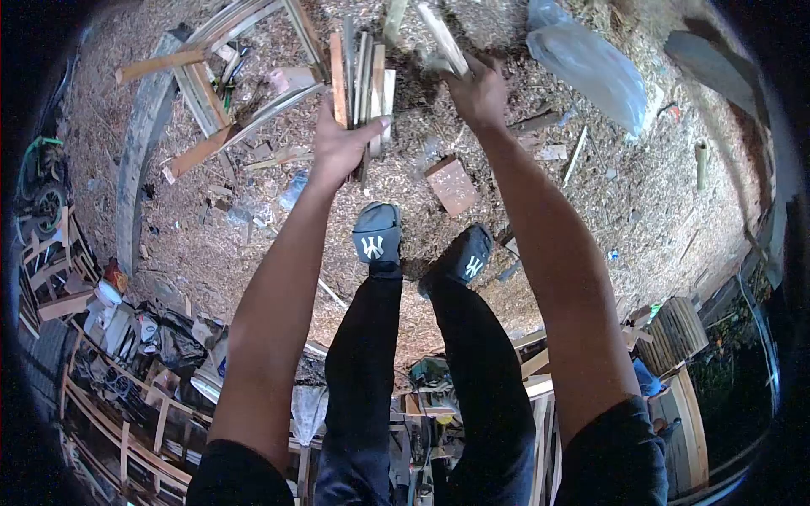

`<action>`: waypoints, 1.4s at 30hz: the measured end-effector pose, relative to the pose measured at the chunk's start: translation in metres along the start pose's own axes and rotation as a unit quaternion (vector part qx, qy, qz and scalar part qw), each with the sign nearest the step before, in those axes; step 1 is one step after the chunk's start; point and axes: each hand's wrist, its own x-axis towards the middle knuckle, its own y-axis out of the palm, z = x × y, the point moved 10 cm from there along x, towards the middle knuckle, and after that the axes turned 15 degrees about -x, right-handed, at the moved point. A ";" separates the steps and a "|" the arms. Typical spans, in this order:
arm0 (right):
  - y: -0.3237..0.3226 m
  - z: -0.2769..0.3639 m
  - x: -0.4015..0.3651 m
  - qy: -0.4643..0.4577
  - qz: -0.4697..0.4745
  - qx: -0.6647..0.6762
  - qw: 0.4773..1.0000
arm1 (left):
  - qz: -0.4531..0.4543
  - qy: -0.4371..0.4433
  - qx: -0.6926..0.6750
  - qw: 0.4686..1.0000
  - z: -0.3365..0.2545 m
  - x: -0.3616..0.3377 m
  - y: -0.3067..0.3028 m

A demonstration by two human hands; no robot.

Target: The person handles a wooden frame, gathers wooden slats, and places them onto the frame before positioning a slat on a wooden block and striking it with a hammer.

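Observation:
My left hand (342, 150) is closed round a bundle of wooden strips (363, 88), its thumb pressed across the pale strip on the right side. The strips stand roughly side by side, several of them, some reddish and some grey. To the right, my right hand (478, 93) grips a single pale wooden strip (443, 40) that points up and away. Part of that hand's fingers is blurred. The two hands are apart, and a gap lies between the bundle and the single strip. Below them a flat reddish-brown block (452, 185) lies on the ground.
Wood shavings cover the ground (540, 219). Nailed wooden frames (202, 93) lie at upper left beside a long grey beam (139, 160). A clear plastic bag (586, 63) lies at upper right. My sandalled feet (377, 236) stand close below the hands.

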 end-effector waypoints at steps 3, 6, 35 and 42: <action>0.033 0.026 0.028 0.088 0.040 0.058 0.994 | 0.002 -0.019 -0.007 1.000 0.007 -0.012 -0.004; 0.056 0.047 0.050 0.143 0.002 0.094 0.985 | 0.007 -0.027 -0.037 0.999 0.023 -0.026 -0.016; -0.006 0.011 -0.068 0.243 0.269 0.266 0.893 | 0.050 -0.090 -0.051 0.993 -0.002 -0.092 -0.028; -0.060 0.062 -0.097 0.238 0.321 0.296 0.867 | 0.028 -0.031 -0.172 0.984 -0.031 -0.114 -0.017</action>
